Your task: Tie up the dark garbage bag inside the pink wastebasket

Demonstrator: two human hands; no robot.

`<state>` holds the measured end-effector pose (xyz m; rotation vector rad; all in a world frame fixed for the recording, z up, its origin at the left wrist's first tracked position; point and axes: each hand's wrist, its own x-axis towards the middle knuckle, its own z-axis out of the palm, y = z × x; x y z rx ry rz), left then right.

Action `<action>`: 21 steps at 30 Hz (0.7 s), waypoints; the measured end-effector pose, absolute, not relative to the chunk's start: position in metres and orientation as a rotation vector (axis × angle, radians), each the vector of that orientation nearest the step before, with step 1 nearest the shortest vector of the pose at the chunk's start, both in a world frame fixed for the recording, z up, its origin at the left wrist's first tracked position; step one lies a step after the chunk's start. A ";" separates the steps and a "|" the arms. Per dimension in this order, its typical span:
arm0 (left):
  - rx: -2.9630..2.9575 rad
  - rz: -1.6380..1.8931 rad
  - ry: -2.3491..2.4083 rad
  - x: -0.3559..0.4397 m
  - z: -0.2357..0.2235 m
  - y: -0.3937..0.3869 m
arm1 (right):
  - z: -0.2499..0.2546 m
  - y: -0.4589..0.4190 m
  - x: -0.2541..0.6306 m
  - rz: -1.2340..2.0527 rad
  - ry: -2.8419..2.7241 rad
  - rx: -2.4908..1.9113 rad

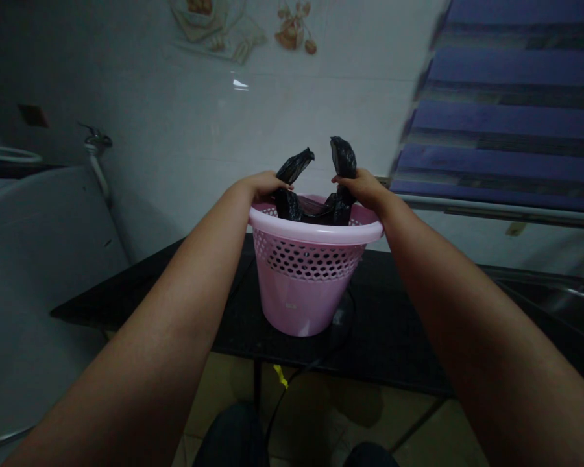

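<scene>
A pink plastic basket [296, 305] with a band of holes below its rim stands upright on the black counter. Inside its mouth hangs a black plastic bag [316, 211], whose two handles stick up above the rim. My left hand [267, 185] is closed around the left handle, at the basket's left rim. The right handle is gripped by my right hand [363, 186], close to the right side of the rim. The lower part of the bag is hidden by the basket wall.
The black counter [394, 331] runs along a tiled wall. A sink [559, 298] lies at the right, below a purple striped blind [506, 117]. At the left are a white appliance [43, 240] and a tap [97, 137]. A cable with a yellow tie [281, 376] hangs in front.
</scene>
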<state>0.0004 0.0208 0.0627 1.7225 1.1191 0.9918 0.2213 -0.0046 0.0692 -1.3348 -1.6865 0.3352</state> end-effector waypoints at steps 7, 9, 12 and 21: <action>1.696 1.013 1.049 0.001 0.062 0.017 | 0.068 -0.006 0.221 0.452 -1.730 -1.383; 1.685 1.017 1.041 0.001 0.062 0.017 | 0.069 -0.005 0.222 0.354 -1.745 -1.412; 1.674 1.038 1.046 0.001 0.063 0.018 | 0.070 -0.005 0.222 0.249 -1.758 -1.464; 1.665 0.987 1.147 0.004 0.065 0.013 | 0.069 -0.014 0.222 0.261 -1.809 -1.536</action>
